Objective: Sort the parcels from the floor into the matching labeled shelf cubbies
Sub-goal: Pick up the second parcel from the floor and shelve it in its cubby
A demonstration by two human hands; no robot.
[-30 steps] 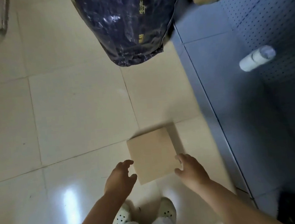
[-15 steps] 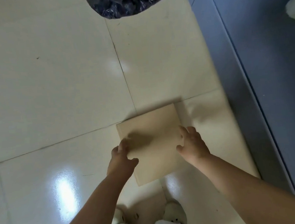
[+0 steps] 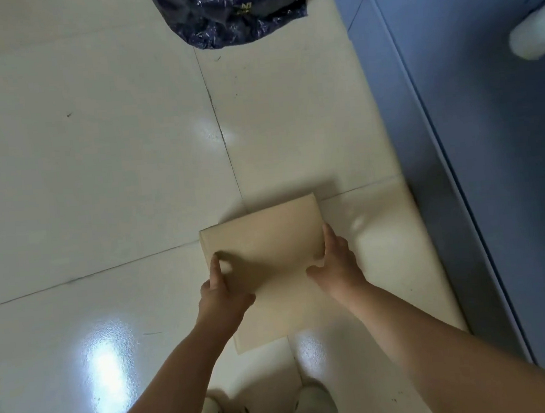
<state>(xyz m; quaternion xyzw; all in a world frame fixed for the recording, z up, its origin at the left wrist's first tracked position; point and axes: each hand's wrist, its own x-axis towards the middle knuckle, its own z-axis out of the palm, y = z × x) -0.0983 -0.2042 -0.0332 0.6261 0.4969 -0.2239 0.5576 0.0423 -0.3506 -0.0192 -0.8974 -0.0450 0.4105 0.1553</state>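
A flat tan cardboard parcel (image 3: 268, 249) lies on the pale tiled floor in front of my feet. My left hand (image 3: 221, 293) grips its left edge, thumb on top. My right hand (image 3: 337, 260) clasps its right edge, fingers along the side. No label shows on the parcel's upper face. The blue metal shelf unit (image 3: 475, 129) runs along the right side; its cubby labels are out of view.
A dark blue plastic sack (image 3: 231, 9) sits on the floor at the top centre. A white roll (image 3: 539, 31) lies on the blue shelf at the right edge. My white shoes (image 3: 315, 406) stand just below the parcel.
My hands went from hovering open beside the parcel to closing on its two side edges. The view has dropped nearer to the floor.
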